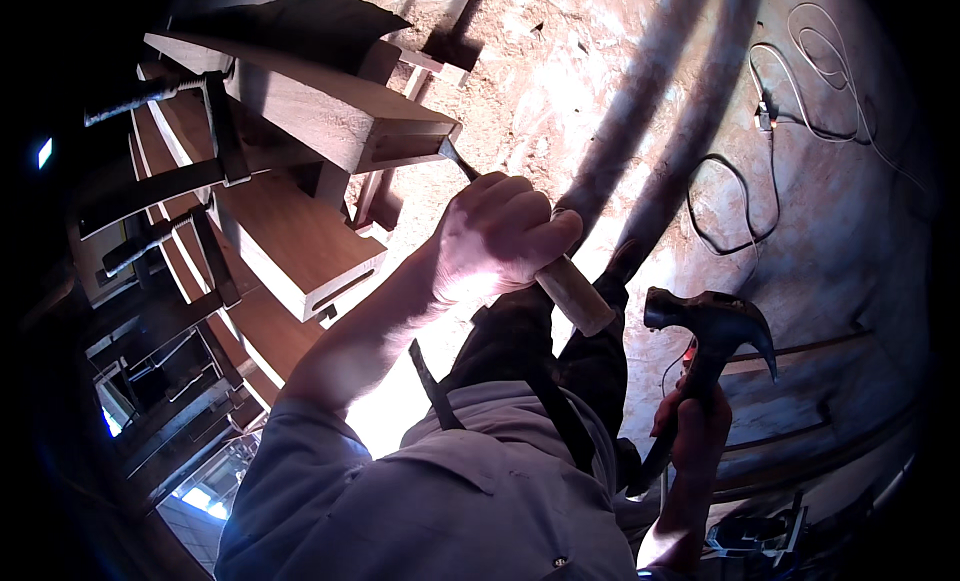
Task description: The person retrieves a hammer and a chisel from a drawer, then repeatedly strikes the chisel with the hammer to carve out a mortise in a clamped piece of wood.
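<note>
Bright, mottled floor [540, 91] beneath a chisel [577, 296] set against a timber's end [403, 141].
Left hand [505, 231] wraps the chisel; right hand [693, 426] grips a hammer [715, 323], held well apart. An off-centre blow could glance onto the left hand, or a twisting chisel could chip the wood.

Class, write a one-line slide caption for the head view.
Left hand holds a chisel at the end of a wooden beam; right hand grips a hammer.

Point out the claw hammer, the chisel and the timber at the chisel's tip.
Claw hammer [708, 365], head view: on the handle, just below the head.
Chisel [576, 295], head view: on the exposed wooden handle.
Timber [300, 95], head view: on its pale broad face.
</note>
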`<state>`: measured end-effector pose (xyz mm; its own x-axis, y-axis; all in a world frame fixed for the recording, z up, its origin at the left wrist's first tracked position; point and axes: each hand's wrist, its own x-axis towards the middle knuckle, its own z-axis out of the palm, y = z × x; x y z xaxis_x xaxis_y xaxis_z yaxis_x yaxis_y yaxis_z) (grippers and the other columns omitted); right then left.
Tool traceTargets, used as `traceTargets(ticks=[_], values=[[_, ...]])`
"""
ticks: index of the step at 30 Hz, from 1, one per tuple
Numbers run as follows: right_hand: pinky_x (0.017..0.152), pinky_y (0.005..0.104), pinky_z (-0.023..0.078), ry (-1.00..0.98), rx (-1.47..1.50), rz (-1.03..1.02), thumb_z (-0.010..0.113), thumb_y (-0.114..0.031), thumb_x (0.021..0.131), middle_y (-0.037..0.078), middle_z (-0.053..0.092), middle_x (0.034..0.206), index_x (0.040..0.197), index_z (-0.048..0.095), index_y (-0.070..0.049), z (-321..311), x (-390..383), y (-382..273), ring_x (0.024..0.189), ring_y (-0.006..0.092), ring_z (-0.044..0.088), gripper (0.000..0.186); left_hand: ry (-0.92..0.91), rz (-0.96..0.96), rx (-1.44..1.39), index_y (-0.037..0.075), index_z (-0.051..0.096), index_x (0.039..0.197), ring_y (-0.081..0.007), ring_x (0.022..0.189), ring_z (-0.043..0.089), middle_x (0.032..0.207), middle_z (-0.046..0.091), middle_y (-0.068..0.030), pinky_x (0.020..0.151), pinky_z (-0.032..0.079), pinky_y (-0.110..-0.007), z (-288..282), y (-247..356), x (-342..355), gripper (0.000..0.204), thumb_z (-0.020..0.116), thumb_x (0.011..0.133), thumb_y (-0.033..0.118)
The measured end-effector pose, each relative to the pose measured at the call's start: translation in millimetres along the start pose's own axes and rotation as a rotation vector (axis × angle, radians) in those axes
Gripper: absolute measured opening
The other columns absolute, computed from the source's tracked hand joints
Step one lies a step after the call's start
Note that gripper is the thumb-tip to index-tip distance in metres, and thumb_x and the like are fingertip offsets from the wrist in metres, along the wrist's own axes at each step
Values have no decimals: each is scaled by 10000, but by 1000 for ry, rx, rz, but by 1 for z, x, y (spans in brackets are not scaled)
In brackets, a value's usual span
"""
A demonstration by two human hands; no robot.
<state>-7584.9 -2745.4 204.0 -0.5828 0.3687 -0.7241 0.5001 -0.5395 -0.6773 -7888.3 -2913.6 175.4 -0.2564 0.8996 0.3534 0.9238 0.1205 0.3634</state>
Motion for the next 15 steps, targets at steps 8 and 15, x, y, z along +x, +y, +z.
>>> traceTargets(ticks=[8, 15], values=[[497, 288, 475, -225, -52, -214, 689, -363, 888, 78, 578, 658, 953, 563, 4, 30, -7, -23, 543, 151, 582, 393, 114, -104, -186, 102, 640, 829, -173, 579, 563, 637, 543, 9, 517, 423, -319, -24, -6, 9, 275, 790, 599, 103], [625, 315, 527, -476, -324, -391, 727, -45, 782, 65, 662, 780, 1080, 632, 0, 68, 12, -38, 679, 161, 651, 316, 134, -190, -345, 80, 656, 876, -162, 591, 610, 656, 594, -9, 530, 444, -295, -44, -17, 7, 222, 792, 725, 169]])
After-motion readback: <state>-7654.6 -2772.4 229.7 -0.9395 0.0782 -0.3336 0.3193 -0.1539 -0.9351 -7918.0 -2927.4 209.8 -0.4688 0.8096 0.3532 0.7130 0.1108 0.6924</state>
